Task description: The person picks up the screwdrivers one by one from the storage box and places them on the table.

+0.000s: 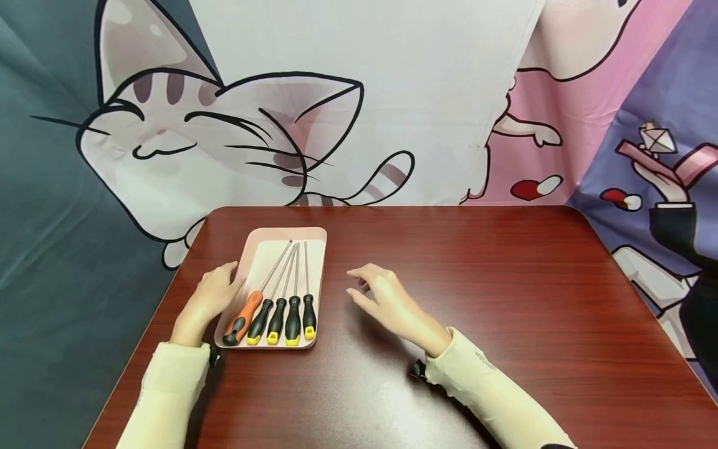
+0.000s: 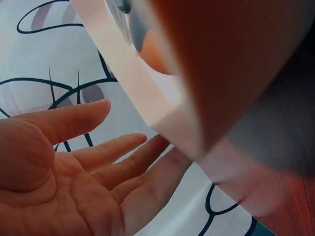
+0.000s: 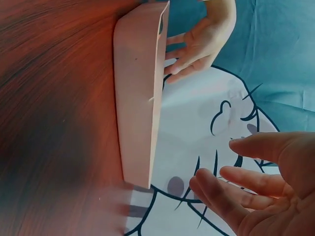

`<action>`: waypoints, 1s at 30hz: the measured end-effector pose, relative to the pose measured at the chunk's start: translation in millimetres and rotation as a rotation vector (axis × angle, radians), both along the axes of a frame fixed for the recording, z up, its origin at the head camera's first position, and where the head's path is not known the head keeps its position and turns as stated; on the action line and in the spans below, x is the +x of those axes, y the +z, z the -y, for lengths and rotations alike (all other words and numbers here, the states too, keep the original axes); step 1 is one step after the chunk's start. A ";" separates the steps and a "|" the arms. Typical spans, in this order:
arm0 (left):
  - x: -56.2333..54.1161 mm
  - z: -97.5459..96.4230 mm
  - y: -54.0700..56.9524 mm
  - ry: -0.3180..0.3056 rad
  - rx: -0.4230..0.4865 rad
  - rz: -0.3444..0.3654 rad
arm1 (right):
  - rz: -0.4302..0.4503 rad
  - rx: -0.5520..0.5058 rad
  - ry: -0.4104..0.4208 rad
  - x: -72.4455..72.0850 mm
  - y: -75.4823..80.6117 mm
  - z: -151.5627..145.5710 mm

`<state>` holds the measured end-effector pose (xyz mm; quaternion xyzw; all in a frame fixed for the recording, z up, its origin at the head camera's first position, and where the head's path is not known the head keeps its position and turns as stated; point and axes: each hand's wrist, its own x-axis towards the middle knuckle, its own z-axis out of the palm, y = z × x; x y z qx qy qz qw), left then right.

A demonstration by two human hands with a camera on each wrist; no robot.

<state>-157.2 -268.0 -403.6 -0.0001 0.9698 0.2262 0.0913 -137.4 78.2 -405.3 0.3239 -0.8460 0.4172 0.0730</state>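
A shallow pink tray (image 1: 286, 234) lies on the left part of the table. In it lie an orange-and-black screwdriver (image 1: 247, 313) and several black screwdrivers (image 1: 293, 321) with yellow handle ends, shafts pointing to the far side. My left hand (image 1: 212, 293) is at the tray's left side with relaxed fingers. Its fingertips meet the tray wall (image 2: 182, 132) in the left wrist view; whether they press on it I cannot tell. To the right of the tray, apart from it, my right hand (image 1: 387, 299) hovers over the table with loosely bent fingers and nothing in them.
The reddish-brown wooden table (image 1: 505, 280) stretches far to the right, with its far edge against a cloth backdrop (image 1: 437, 93) printed with cartoon cats. A dark strap piece (image 1: 417, 370) shows under the right sleeve.
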 end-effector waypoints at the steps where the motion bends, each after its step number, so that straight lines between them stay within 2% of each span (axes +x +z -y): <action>1: -0.1 0.5 -0.7 -0.002 -0.002 0.000 | 0.006 -0.005 0.004 -0.3 0.4 1.9; 8: -0.7 1.6 -3.8 -0.024 -0.040 -0.010 | 0.047 -0.032 0.029 -3.7 3.8 18.5; 19: -0.6 0.7 -3.5 0.021 -0.105 0.015 | 0.127 -0.062 0.097 -7.2 2.3 47.6; 25: -2.0 3.5 -4.6 0.040 -0.120 0.018 | 0.155 0.002 0.094 -11.3 3.0 63.2; 30: -4.1 4.4 -5.9 0.018 -0.109 0.012 | 0.172 0.080 0.071 -14.6 4.4 73.5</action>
